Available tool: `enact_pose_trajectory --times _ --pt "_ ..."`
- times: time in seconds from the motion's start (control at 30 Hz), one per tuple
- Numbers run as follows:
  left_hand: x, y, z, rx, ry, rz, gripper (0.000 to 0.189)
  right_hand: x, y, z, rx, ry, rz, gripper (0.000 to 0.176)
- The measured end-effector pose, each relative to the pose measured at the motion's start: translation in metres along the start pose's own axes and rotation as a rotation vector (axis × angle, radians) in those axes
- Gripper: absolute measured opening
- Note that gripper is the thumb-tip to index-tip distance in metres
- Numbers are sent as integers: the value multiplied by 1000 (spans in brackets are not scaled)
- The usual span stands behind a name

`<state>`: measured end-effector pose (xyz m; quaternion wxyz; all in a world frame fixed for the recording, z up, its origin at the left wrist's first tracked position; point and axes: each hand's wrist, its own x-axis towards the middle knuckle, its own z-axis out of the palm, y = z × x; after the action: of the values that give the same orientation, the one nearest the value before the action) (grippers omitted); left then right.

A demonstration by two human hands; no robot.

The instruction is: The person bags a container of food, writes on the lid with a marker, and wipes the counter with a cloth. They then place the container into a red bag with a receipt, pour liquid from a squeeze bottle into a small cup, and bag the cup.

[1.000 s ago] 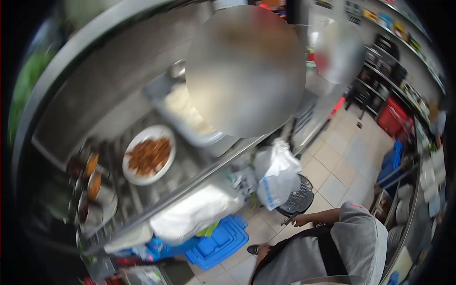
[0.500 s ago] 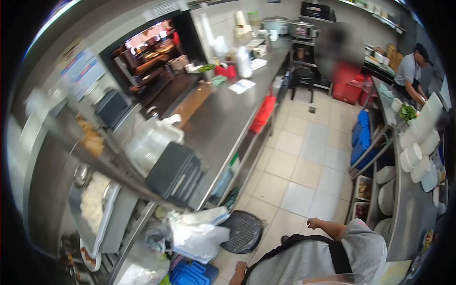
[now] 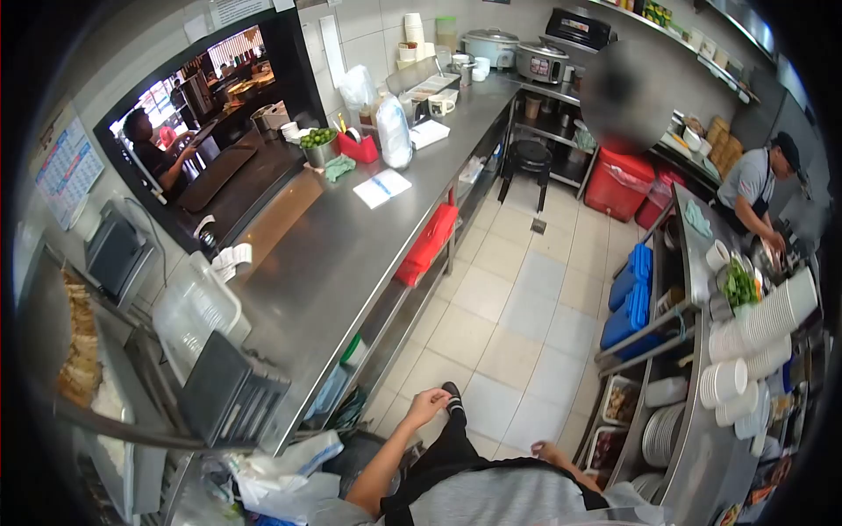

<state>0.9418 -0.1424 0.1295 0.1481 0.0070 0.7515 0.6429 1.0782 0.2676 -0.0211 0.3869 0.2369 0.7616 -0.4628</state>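
My left hand [image 3: 428, 407] hangs in front of me above the tiled floor, its fingers loosely curled with no object visible in them. On the other side, my right hand [image 3: 550, 452] is held low, fingers slightly bent and apart, nothing seen in it. Neither hand touches anything. Closest to the left hand are the steel counter [image 3: 307, 307] and a white plastic bag [image 3: 281, 486] at its near end. To the right of my right hand, a lower shelf holds food containers [image 3: 607, 445] and stacked plates [image 3: 664, 436].
Down the aisle stand a black stool [image 3: 530, 158] and a red bin [image 3: 618, 184]. Blue tubs [image 3: 627, 307] sit under the right-hand counter, which bears stacked white bowls [image 3: 772, 316]. A co-worker [image 3: 756, 184] works there. My foot [image 3: 453, 399] is on the floor tiles [image 3: 491, 346].
The view has swung and become sharper, with the counter and bag shifting left. My left hand has come forward into fuller view; my right hand sits lower in the frame.
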Motion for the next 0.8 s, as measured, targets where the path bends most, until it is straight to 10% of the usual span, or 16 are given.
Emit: enact_pose_trajectory --times 0.5,0.8 --pt "343 189 -214 339 640 328 19 165 -242 -93 170 270 -327 17" --pt "535 165 -383 704 1008 113 33 231 -716 -109 -160 -149 -1081 15"
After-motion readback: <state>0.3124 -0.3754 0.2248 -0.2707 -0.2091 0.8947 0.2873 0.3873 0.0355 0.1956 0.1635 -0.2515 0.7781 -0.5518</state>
